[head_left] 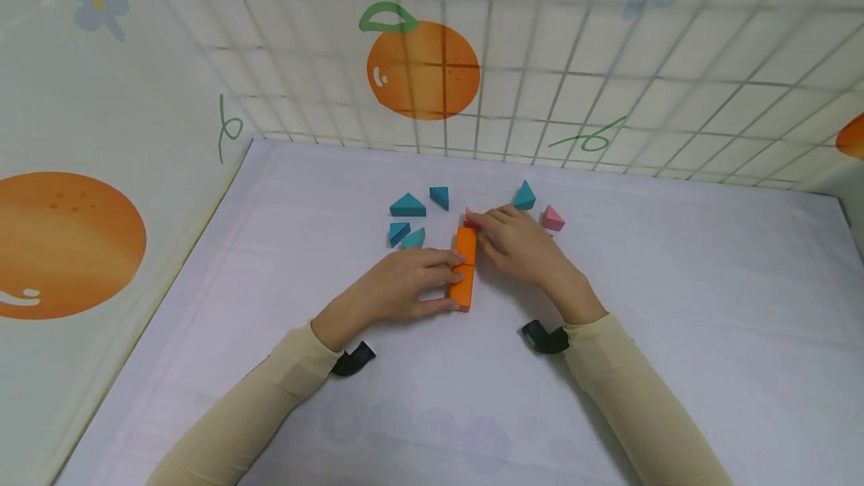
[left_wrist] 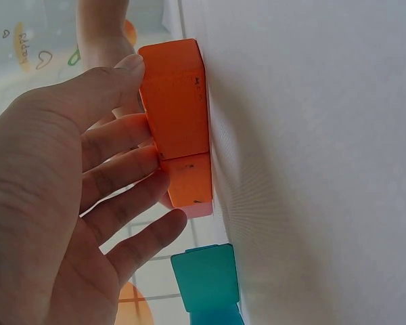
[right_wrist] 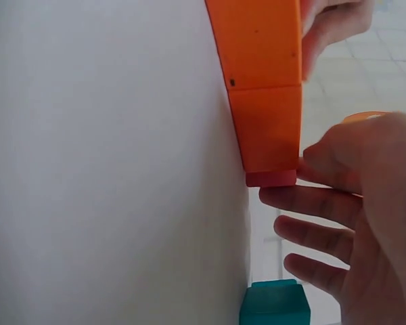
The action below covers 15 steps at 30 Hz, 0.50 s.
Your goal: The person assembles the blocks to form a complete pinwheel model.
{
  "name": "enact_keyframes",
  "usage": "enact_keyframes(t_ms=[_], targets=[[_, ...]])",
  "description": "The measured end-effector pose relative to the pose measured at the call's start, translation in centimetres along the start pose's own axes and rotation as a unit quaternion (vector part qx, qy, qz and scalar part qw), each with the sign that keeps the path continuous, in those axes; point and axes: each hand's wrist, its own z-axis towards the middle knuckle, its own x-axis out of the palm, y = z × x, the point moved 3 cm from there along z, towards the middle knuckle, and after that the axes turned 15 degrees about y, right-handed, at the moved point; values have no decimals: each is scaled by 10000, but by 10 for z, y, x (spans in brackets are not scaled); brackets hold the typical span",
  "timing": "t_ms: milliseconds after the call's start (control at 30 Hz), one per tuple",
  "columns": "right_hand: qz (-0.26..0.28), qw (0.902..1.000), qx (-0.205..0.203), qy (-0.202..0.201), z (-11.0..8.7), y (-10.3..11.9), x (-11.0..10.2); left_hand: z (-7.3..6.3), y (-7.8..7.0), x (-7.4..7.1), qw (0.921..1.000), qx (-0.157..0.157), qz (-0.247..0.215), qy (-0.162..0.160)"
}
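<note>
Two orange rectangular blocks (head_left: pixel 462 287) lie end to end on the table. Along their left side, my left hand (head_left: pixel 412 283) touches them with spread, fairly straight fingers; its thumb meets the near end. A small pink triangular block (right_wrist: pixel 271 179) sits against the far end of the orange row, mostly covered by fingers in the head view. My right hand (head_left: pixel 523 244) reaches over from the right, fingertips touching this pink block, fingers extended. Close to the right hand are a teal triangular block (head_left: pixel 524 196) and another pink triangular block (head_left: pixel 553 218).
Several teal and blue triangular blocks (head_left: pixel 408 206) lie scattered left of the orange row, one partly hidden behind the left hand. A white cloth covers the table (head_left: pixel 709 306). Behind it rises a printed curtain (head_left: pixel 324 58). Dark wrist-worn devices (head_left: pixel 354 360) sit below both wrists.
</note>
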Motion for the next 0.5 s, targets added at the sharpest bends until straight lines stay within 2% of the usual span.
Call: enact_keyframes(t_ms=[333, 500], targets=[[-39, 9996, -24, 273, 2, 3, 2, -1, 1, 0, 10000, 6, -42, 23], [-36, 9998, -164, 146, 2, 3, 2, 0, 1, 1, 10000, 2, -32, 24]])
